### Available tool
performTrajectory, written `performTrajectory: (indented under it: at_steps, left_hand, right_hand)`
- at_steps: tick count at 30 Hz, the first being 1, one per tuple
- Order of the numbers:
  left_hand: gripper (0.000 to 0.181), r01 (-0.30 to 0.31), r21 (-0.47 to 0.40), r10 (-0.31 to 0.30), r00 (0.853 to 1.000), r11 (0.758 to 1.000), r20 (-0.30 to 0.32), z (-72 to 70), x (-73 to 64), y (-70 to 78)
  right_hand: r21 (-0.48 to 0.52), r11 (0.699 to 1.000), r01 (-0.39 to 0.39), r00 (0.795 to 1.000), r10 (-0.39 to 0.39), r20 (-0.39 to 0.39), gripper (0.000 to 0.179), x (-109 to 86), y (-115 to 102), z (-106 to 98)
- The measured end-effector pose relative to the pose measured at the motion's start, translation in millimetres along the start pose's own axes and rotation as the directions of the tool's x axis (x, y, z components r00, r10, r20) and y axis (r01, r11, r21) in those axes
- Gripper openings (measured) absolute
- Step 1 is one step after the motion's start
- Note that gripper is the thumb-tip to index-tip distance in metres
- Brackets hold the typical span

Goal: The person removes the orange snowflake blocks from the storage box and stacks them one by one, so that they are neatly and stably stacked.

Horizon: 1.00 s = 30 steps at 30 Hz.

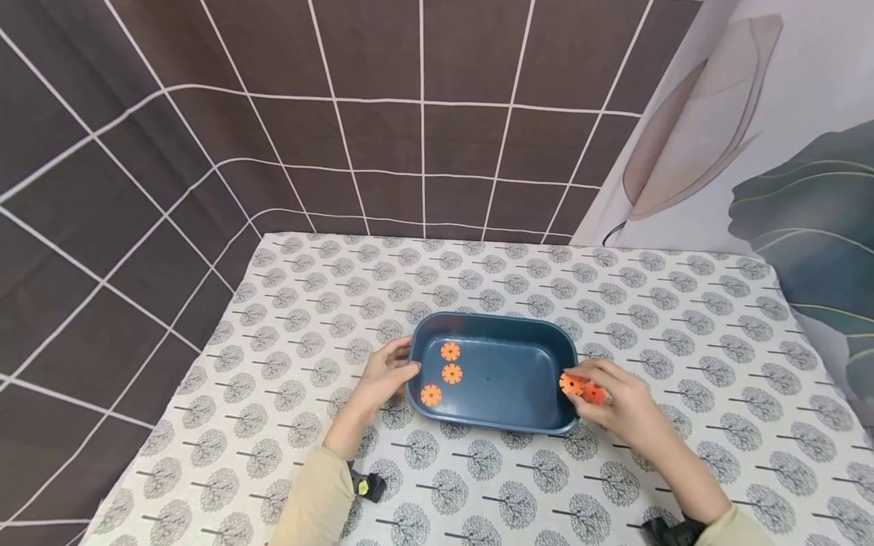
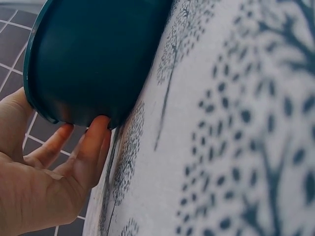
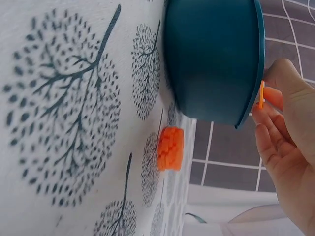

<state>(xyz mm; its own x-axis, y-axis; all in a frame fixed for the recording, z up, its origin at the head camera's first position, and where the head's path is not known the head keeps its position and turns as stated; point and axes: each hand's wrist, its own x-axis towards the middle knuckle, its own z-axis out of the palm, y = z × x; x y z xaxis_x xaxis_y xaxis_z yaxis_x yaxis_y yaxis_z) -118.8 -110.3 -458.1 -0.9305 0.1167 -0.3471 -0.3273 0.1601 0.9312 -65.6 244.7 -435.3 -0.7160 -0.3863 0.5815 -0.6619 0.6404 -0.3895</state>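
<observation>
A dark blue plastic basin (image 1: 492,394) stands on the cloth, with several orange notched discs, such as the disc (image 1: 431,395), lying flat at the left of its floor. My left hand (image 1: 382,377) grips its left end, thumb over the rim and fingers against the outer wall; the left wrist view shows these fingers (image 2: 96,147) under the rim. At the right rim, my right hand (image 1: 617,394) pinches one orange disc (image 1: 571,384), seen edge-on in the right wrist view. Below that hand, an orange stack of discs (image 3: 171,148) sits on the cloth just outside the basin.
A white tablecloth (image 1: 328,303) printed with grey trees covers the table. Behind and to the left hangs a dark curtain (image 1: 382,136) with white grid lines. Leaf-patterned fabric (image 1: 710,129) hangs at the right.
</observation>
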Motion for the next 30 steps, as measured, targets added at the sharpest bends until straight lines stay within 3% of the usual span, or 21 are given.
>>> performTrajectory:
  at_steps: [12,21,30]
  left_hand:
    - [0.059,0.022,0.006,-0.022,1.0,1.0,0.021,0.8,-16.8,25.3]
    - [0.06,0.019,0.002,-0.019,1.0,1.0,0.0,-0.7,-0.5,4.1]
    - [0.059,0.005,0.006,-0.005,1.0,1.0,-0.006,0.1,-0.5,2.8]
  right_hand:
    - [-0.008,0.998,-0.068,0.998,0.068,0.008,0.036,-15.1,11,-12]
    - [-0.117,0.986,-0.116,0.993,0.119,0.019,0.042,-20.5,15,-17]
    - [-0.2,0.954,-0.224,0.963,0.248,0.105,0.041,-26.6,17,-15]
